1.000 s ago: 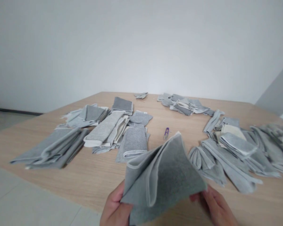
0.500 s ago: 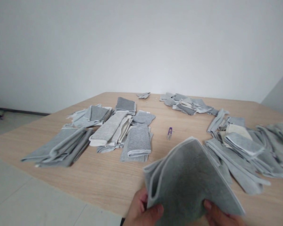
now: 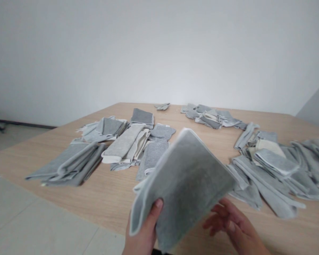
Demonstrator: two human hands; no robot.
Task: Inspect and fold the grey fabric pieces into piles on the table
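- Cloth [image 3: 191, 177] was pinched at one side by the left hand [image 3: 145, 230].
- Right hand [image 3: 234, 225] was spread nearby.
- Folds could have been loosened by this one-sided hold.

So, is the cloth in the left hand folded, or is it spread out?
Folded: along its left side, the cloth shows more than one layer, with a looped edge beside the left hand.

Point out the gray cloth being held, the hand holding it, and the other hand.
Gray cloth [image 3: 187, 180]: head view, on the middle of its broad face.
Left hand [image 3: 143, 233]: head view, on the hand's middle, below the thumb.
Right hand [image 3: 236, 221]: head view, on the hand's middle.
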